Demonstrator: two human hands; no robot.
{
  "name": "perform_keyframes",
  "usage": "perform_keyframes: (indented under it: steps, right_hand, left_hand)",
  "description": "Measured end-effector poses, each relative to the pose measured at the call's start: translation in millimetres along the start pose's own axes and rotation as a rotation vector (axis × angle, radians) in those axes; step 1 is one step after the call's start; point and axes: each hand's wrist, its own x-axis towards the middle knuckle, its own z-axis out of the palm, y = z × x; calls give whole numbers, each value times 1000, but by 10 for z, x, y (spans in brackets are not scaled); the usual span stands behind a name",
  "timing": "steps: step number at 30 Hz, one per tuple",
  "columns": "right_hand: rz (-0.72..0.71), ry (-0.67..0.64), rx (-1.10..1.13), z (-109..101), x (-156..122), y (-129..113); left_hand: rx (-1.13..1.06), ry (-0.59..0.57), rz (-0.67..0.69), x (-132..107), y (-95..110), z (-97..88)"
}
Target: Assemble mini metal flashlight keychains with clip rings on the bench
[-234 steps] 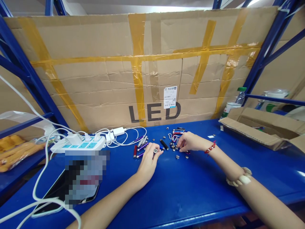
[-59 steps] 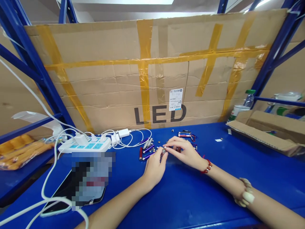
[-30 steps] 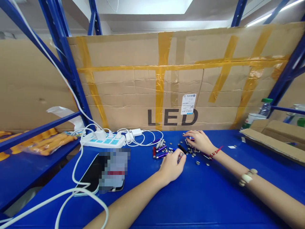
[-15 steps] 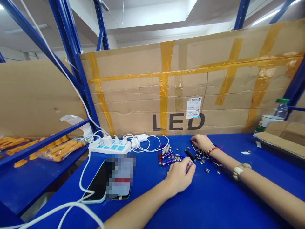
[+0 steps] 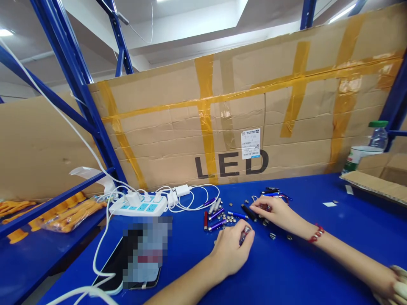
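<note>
Head camera: two bare hands work above a blue, smooth-topped table, close together but apart. The left hand is curled nearly closed around a short, shiny cylinder with a round silvery end; that end pokes up between thumb and forefinger, while the fingers hide most of the rest. The right hand is palm down, its fingers bent and loosely gathered over a dark reddish item – whether it grips this or only covers it, I cannot tell. A red cord bracelet with beads circles the right wrist.

Just beside the right fingertips lies a black, slim tube. Left of that, a blue metal tube, two purple metal tubes, a red metal tube and silvery tubes lie close together. Small round silvery pieces are scattered among them; a few more lie to the right, below the right hand. Farther back is another cluster of slim, dark and blue tubes.

To the left sits a white power strip with pale blue sockets – white cables loop from it. Behind everything stands a brown cardboard panel, yellow-taped and lettered "LED".
</note>
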Motion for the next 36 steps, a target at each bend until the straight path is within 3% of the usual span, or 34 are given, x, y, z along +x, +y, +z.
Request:
perform_keyframes:
  steps: [6, 13, 23, 30, 36]
  right_hand:
    - [77, -22, 288, 58, -40, -141]
    - [-21, -6, 298, 100, -220, -407]
    - [-104, -80, 303, 104, -179, -364]
    - [-17, -4, 443, 105, -199, -435]
    - [109, 52, 616, 185, -149, -415]
  left_hand:
    - [-3, -2, 0, 31, -24, 29]
    - [53, -1, 13, 36, -53, 55]
    - [84, -35, 33, 38, -71, 40]
    - [-98, -3, 75, 54, -80, 31]
    - [-199, 38, 28, 89, -97, 36]
